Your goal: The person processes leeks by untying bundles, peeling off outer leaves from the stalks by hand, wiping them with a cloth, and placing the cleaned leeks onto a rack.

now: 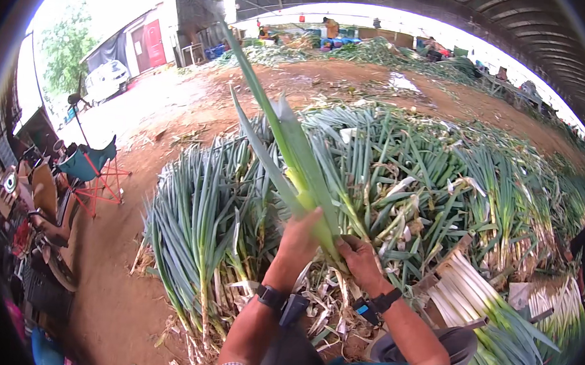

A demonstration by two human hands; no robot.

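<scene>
A large green onion slants up and away in front of me, its long leaves spread at the top. My left hand, blurred, closes around its pale green leaf sheaths. Just lower and to the right, the fingers of my right hand grip the same stalk. The stalk's lower end is partly hidden by my hands. Dry peeled leaves and roots litter the ground beneath. Cleaned green onions with white stems lie side by side on a low rack to my right.
Upright unpeeled green onions stand bunched at left, and a broad heap stretches ahead and right. A teal folding chair and a parked motorbike are at far left. People and more piles are in the back.
</scene>
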